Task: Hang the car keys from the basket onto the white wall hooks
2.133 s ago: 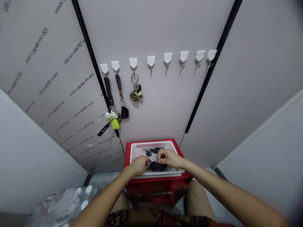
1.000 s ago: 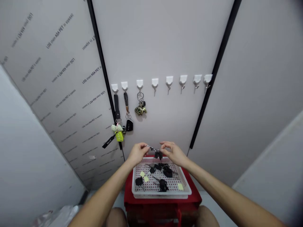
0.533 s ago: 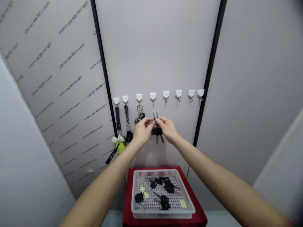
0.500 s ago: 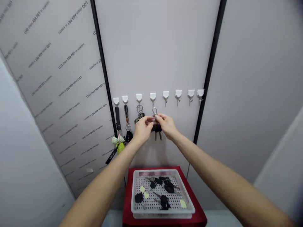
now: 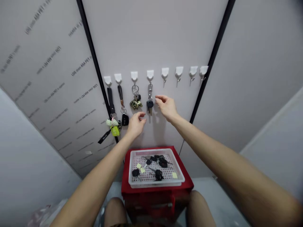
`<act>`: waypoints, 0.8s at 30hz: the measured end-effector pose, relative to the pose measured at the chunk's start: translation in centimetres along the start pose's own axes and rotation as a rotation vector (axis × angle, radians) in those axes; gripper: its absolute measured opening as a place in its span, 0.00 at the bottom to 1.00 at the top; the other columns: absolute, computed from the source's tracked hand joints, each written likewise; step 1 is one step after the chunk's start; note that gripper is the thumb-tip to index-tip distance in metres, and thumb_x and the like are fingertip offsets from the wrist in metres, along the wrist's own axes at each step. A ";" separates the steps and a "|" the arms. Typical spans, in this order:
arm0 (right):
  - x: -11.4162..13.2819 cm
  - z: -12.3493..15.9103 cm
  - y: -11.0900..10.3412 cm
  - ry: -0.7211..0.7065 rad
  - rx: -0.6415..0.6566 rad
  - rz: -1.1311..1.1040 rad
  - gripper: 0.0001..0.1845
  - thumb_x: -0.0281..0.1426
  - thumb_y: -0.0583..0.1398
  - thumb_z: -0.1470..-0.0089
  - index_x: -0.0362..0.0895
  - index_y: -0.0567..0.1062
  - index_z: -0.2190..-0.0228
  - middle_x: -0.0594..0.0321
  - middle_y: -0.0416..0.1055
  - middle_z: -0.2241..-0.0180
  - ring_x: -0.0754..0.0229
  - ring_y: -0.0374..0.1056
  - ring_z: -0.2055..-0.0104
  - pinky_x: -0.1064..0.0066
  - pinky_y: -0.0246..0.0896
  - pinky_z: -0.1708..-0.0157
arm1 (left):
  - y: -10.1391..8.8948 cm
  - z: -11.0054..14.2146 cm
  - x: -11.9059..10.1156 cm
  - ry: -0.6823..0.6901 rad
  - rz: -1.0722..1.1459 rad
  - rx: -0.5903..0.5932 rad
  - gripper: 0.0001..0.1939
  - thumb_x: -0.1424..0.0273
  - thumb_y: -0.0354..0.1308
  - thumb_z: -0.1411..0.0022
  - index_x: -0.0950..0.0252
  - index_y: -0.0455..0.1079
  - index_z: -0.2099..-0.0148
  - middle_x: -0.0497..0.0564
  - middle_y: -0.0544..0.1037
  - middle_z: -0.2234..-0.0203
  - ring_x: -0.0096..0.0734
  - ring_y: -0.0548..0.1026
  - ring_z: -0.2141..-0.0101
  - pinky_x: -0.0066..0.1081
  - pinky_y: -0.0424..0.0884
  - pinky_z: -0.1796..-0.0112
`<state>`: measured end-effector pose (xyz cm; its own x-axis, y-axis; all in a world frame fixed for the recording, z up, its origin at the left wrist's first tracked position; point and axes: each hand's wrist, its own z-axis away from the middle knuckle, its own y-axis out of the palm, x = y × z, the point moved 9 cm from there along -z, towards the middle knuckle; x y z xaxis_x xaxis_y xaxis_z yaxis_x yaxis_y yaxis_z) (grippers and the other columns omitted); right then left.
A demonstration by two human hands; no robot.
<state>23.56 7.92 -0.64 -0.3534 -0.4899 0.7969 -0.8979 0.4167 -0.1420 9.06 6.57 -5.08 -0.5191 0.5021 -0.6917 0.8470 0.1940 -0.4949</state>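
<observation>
A bunch of keys with dark heads hangs by a silver clasp from the fourth white wall hook from the left. My right hand is just right of it, fingers apart, holding nothing. Lower and to the left is my left hand, also with its fingers apart and nothing in them. Beside the keys, a ring with bronze-coloured trinkets hangs on the third hook. A car key on a braided strap and a dark strap with a lime-green charm hang further left.
A white plastic basket holding several loose keys and pale yellow notes stands on a red box below. More white hooks run along the wall to the right. Dark vertical strips divide the wall panels.
Both hands have let go of the bunch of keys, which now hangs freely from the hook. The hands have parted, the left one moving down and left. The view has tilted down.
</observation>
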 end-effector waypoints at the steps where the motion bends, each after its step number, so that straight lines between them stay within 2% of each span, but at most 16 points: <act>1: -0.7 1.1 -0.2 -0.025 0.024 0.060 0.12 0.31 0.52 0.62 0.39 0.68 0.72 0.62 0.67 0.73 0.67 0.61 0.73 0.74 0.55 0.71 | 0.9 1.0 1.4 -0.033 -0.022 0.030 0.13 0.77 0.48 0.55 0.69 0.63 0.63 0.51 0.69 0.69 0.22 0.65 0.72 0.26 0.62 0.66; 3: -3.4 4.3 0.6 -0.002 0.190 0.173 0.12 0.30 0.52 0.62 0.39 0.69 0.72 0.61 0.68 0.73 0.66 0.62 0.72 0.74 0.55 0.69 | 3.1 3.5 4.6 -0.113 -0.079 0.126 0.13 0.77 0.48 0.55 0.69 0.63 0.63 0.51 0.69 0.69 0.23 0.66 0.72 0.26 0.62 0.66; 6: -9.3 10.5 2.3 0.146 0.529 0.353 0.11 0.28 0.51 0.61 0.39 0.70 0.74 0.60 0.69 0.73 0.66 0.63 0.72 0.75 0.55 0.70 | 6.9 7.7 8.7 -0.201 -0.197 0.312 0.14 0.78 0.47 0.55 0.69 0.63 0.63 0.52 0.69 0.68 0.24 0.66 0.70 0.26 0.61 0.65; 8: -12.4 14.1 2.8 0.162 0.680 0.515 0.12 0.27 0.50 0.61 0.40 0.70 0.73 0.60 0.69 0.74 0.65 0.63 0.72 0.75 0.55 0.70 | 9.1 10.0 10.0 -0.176 -0.291 0.415 0.14 0.77 0.47 0.55 0.68 0.63 0.63 0.52 0.69 0.67 0.26 0.66 0.67 0.26 0.60 0.63; 10: -14.3 16.6 3.2 0.114 0.797 0.665 0.12 0.28 0.51 0.62 0.41 0.70 0.73 0.60 0.69 0.74 0.63 0.63 0.71 0.74 0.54 0.70 | 10.7 11.7 10.3 -0.102 -0.369 0.499 0.15 0.75 0.47 0.55 0.66 0.63 0.61 0.51 0.69 0.65 0.28 0.65 0.64 0.27 0.59 0.61; 12: -15.0 17.9 3.4 0.032 0.850 0.782 0.14 0.29 0.53 0.64 0.41 0.70 0.70 0.58 0.68 0.70 0.60 0.62 0.67 0.72 0.53 0.68 | 11.8 12.7 10.0 -0.030 -0.444 0.551 0.18 0.74 0.49 0.56 0.65 0.61 0.59 0.51 0.67 0.62 0.31 0.63 0.61 0.28 0.57 0.60; 14: -14.9 18.4 3.6 -0.030 0.865 0.855 0.16 0.30 0.53 0.64 0.42 0.69 0.68 0.57 0.67 0.68 0.58 0.60 0.64 0.72 0.52 0.66 | 12.0 13.0 9.9 -0.011 -0.533 0.575 0.20 0.74 0.50 0.58 0.64 0.60 0.57 0.52 0.67 0.61 0.33 0.62 0.60 0.30 0.57 0.59; 18: -14.5 18.3 3.3 -0.009 0.891 0.940 0.13 0.27 0.50 0.62 0.43 0.70 0.72 0.58 0.67 0.70 0.60 0.60 0.66 0.73 0.52 0.68 | 11.1 13.0 10.8 -0.109 -0.633 0.646 0.19 0.74 0.48 0.58 0.63 0.61 0.59 0.53 0.68 0.63 0.34 0.65 0.62 0.30 0.60 0.63; 20: -13.6 18.6 3.3 -0.044 0.914 0.906 0.13 0.27 0.51 0.63 0.43 0.70 0.71 0.58 0.66 0.69 0.60 0.60 0.66 0.73 0.51 0.68 | 10.4 12.9 11.2 -0.141 -0.656 0.668 0.17 0.74 0.48 0.57 0.63 0.62 0.61 0.53 0.69 0.65 0.34 0.65 0.63 0.31 0.61 0.65; 22: -13.0 19.8 3.8 -0.055 1.039 0.784 0.15 0.29 0.52 0.64 0.44 0.69 0.69 0.60 0.66 0.69 0.63 0.60 0.69 0.76 0.52 0.71 | 9.9 12.9 11.1 -0.122 -0.664 0.654 0.16 0.76 0.47 0.57 0.64 0.63 0.62 0.54 0.68 0.65 0.34 0.65 0.63 0.30 0.60 0.64; 24: -13.0 21.6 4.3 -0.006 1.206 0.667 0.16 0.32 0.53 0.65 0.45 0.69 0.68 0.64 0.67 0.73 0.66 0.59 0.74 0.78 0.51 0.76 | 9.9 13.1 10.3 -0.043 -0.631 0.630 0.16 0.78 0.46 0.57 0.65 0.63 0.63 0.54 0.68 0.65 0.33 0.63 0.61 0.29 0.58 0.62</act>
<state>18.66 -0.44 -24.30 -0.8012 -0.4661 0.3752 -0.2277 -0.3423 -0.9116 10.60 2.65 -24.05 -0.8822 0.4237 -0.2054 0.1886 -0.0817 -0.9786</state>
